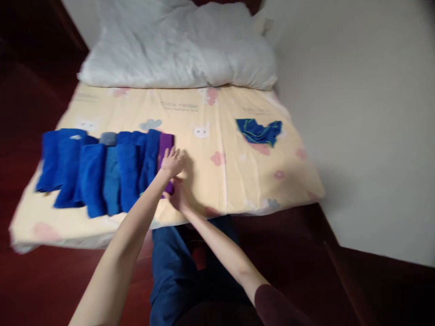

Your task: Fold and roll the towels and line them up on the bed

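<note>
A folded purple cloth (166,144) lies at the right end of a row of folded blue cloths (98,170) on the yellow bed sheet (224,136). My left hand (173,162) rests on the purple cloth's right edge with its fingers stretched out. Just below it, my right hand (179,198) touches the near end of the purple cloth. The left wrist crosses in front of the right hand's fingers, and they are blurred as well.
A crumpled blue cloth with green trim (260,131) lies alone on the right part of the bed. A white duvet (180,45) is bunched at the head. A pale wall (356,113) runs along the right, and dark red floor (41,280) surrounds the bed.
</note>
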`<state>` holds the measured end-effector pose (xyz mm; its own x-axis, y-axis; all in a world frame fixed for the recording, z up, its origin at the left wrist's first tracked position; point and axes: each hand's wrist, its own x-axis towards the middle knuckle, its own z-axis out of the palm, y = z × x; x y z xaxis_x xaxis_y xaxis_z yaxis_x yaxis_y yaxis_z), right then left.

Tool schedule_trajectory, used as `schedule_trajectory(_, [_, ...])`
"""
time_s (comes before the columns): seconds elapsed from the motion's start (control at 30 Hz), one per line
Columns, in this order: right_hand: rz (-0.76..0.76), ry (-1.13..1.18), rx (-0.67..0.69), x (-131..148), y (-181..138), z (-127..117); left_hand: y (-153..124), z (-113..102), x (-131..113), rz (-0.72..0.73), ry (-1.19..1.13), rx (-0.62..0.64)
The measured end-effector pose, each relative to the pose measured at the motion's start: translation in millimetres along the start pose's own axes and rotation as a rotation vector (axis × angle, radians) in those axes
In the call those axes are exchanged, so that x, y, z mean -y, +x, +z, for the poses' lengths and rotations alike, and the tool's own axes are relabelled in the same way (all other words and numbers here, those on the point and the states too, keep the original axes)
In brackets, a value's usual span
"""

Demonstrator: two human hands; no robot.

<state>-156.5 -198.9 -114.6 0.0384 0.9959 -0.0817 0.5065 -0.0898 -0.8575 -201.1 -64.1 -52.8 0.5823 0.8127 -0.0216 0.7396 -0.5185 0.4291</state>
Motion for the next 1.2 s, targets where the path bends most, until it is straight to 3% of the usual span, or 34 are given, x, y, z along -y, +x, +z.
schedule_trajectory(0.07, [0.033,-0.023,0.056,2.7,9.4,18.5,-3.4,11.1,12.9,0.001,0.010,-0.004])
schedule_trajectory(0.2, [-0.153,-0.071,0.096,9.4,30.0,52.3,-7.3,21.9,58.8,-0.031,0.231,-0.034])
schedule_trajectory(0.27, [-0.168,0.003,0.113,9.5,31.9,53.9,-7.8,23.3,75.9,-0.043,0.346,-0.048])
schedule_trajectory(0.33, [-0.187,0.110,0.164,0.4,27.0,37.6,-7.4,24.0,82.4,-0.079,0.407,-0.072])
schedule_trajectory(0.4, [-0.222,0.186,0.206,-21.2,18.9,2.1,-7.0,28.2,77.1,-0.102,0.399,-0.122])
schedule_trajectory(0.47, [-0.209,0.200,0.160,-52.7,12.7,-50.1,-8.7,40.7,58.4,-0.065,0.334,-0.191])
schedule_trajectory(0.53, [-0.119,0.167,0.003,-87.2,13.8,-114.0,-13.4,64.0,26.0,0.021,0.228,-0.233])
schedule_trajectory(0.63, [0.034,-0.051,-0.310,-131.8,34.4,-215.9,-24.3,113.4,-38.2,0.195,0.042,-0.175])
schedule_trajectory(0.73, [0.085,-0.310,-0.462,-163.5,69.7,-305.0,-33.6,157.4,-88.8,0.279,-0.092,-0.213])
schedule_trajectory(0.8, [0.121,-0.409,-0.494,-179.5,93.6,-350.3,-35.8,174.5,-100.9,0.284,-0.130,-0.291])
schedule_trajectory(0.93, [0.190,-0.474,-0.502,-201.8,127.7,-403.4,-34.3,185.0,-89.7,0.300,-0.131,-0.358])
schedule_trajectory(1.07, [0.266,-0.403,-0.549,-219.1,151.5,-424.4,-35.1,185.0,-82.7,0.323,-0.048,-0.382])
schedule_trajectory(1.2, [0.166,-0.484,-0.551,-227.9,169.5,-442.7,-33.4,186.8,-83.6,0.333,0.042,-0.391])
